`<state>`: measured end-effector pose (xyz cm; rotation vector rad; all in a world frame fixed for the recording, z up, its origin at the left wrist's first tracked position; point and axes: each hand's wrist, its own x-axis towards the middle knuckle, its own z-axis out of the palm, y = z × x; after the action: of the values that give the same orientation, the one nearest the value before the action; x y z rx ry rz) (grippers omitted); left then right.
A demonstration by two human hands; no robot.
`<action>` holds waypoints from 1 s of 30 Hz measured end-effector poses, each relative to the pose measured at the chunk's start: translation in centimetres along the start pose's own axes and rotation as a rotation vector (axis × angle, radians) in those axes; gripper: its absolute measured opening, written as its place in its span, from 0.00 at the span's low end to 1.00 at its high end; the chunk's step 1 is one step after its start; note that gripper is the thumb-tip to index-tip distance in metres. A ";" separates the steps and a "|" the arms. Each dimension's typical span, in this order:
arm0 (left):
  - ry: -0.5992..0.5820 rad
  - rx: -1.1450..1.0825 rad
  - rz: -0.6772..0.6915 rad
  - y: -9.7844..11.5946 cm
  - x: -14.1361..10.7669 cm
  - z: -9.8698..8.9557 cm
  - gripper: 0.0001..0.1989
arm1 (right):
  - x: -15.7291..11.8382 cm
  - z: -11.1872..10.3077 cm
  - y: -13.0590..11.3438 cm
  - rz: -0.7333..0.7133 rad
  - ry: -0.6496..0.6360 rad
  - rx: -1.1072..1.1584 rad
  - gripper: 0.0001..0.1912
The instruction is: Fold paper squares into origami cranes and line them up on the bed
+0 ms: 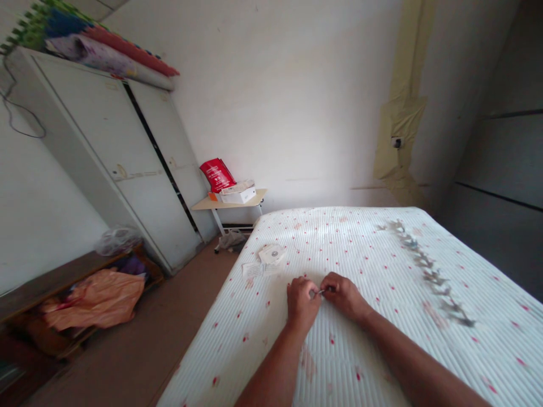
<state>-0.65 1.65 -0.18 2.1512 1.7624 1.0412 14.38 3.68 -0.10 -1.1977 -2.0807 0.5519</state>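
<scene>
My left hand (302, 299) and my right hand (344, 295) are close together over the middle of a white quilted bed cover (339, 243) with small red marks. Both are closed in a pinch, fingertips nearly meeting. Between them shows a small, thin, greyish object (321, 291), too small to name, with an end in each hand. Beyond my left hand lie a whitish packet (272, 254) with a round dark mark and a printed paper slip (253, 269). To the right, a long row of small grey-brown pieces (431, 275) runs slantwise over the cover.
A small table (203, 204) beyond the bed's far left corner holds a red bag (217, 174) and a white box (239, 194). A grey cabinet (106, 130) stands left. Orange cloth (102, 297) lies on a low wooden shelf. A wall socket (397, 142) is at the back.
</scene>
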 end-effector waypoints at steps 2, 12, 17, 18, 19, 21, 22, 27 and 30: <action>0.076 -0.001 0.057 0.0 0.1 0.0 0.06 | 0.0 0.0 -0.2 -0.095 0.075 -0.014 0.07; 0.016 0.260 0.258 -0.3 0.2 -0.1 0.06 | -0.3 0.5 -0.1 -0.260 0.061 -0.433 0.10; -0.091 0.258 0.264 -0.4 0.0 -0.2 0.05 | -0.7 0.3 -0.1 -0.211 -0.054 -0.393 0.09; -0.109 0.242 0.258 -0.5 -0.1 -0.2 0.05 | -0.8 0.2 -0.1 -0.204 -0.070 -0.373 0.09; -0.125 0.224 0.255 -0.7 -0.2 -0.3 0.05 | -0.9 0.1 -0.1 -0.204 -0.084 -0.354 0.09; -0.141 0.186 0.255 -1.0 -0.4 -0.4 0.05 | -1.1 -0.2 -0.2 -0.219 -0.106 -0.311 0.09; -0.144 0.167 0.255 -1.2 -0.5 -0.4 0.06 | -1.1 -0.3 -0.2 -0.229 -0.115 -0.286 0.09; -0.170 0.112 0.272 -1.4 -1.1 -1.0 0.08 | -1.2 -1.1 -0.5 -0.211 -0.125 -0.139 0.08; -0.193 0.114 0.297 -1.1 -1.4 -1.7 0.09 | -1.3 -1.3 -0.4 -0.175 -0.131 -0.053 0.08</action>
<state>-2.64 0.25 -0.12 2.5451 1.4807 0.7713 15.56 2.38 0.59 -1.0193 -2.2967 0.5076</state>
